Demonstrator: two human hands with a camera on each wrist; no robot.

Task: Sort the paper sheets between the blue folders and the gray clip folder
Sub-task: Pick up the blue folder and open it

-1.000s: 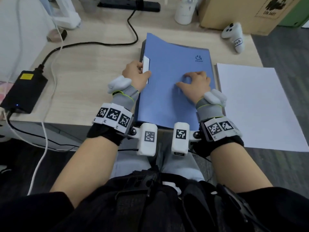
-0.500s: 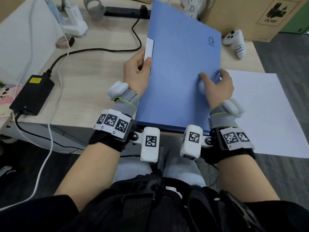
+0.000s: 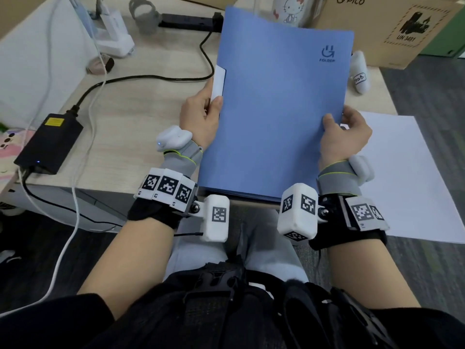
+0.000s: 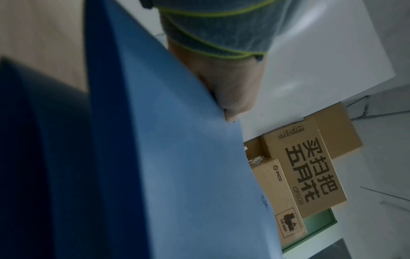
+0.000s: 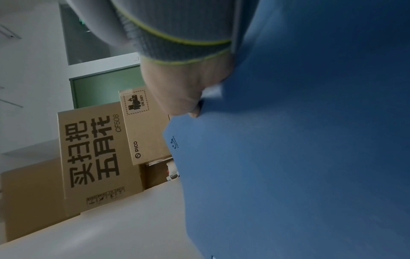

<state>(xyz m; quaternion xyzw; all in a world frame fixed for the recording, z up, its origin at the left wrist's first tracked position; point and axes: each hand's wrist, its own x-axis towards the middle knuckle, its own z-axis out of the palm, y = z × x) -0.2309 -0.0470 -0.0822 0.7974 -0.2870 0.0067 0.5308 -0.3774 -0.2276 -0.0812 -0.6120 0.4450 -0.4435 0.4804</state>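
I hold a blue folder point(image 3: 276, 117) with both hands, its far end raised off the desk point(image 3: 141, 117) and its near edge low at the desk's front. My left hand point(image 3: 201, 117) grips the left edge, thumb on the cover just below a white label point(image 3: 218, 83). At the right edge my right hand point(image 3: 344, 132) grips it with the thumb on the cover and the fingers behind. The right wrist view shows that thumb point(image 5: 190, 106) on the folder point(image 5: 310, 140). White paper sheets point(image 3: 402, 177) lie to the right. No gray clip folder shows in any view.
A black power adapter point(image 3: 47, 142) and its cables lie on the left of the desk. A white controller point(image 3: 359, 79) sits behind the folder's right edge. Cardboard boxes point(image 3: 392, 26) and a white mug point(image 3: 292, 8) stand at the back.
The folder has risen from lying flat on the desk and now tilts up. My right hand slid from the cover to the right edge and took hold there. My left hand kept its grip.
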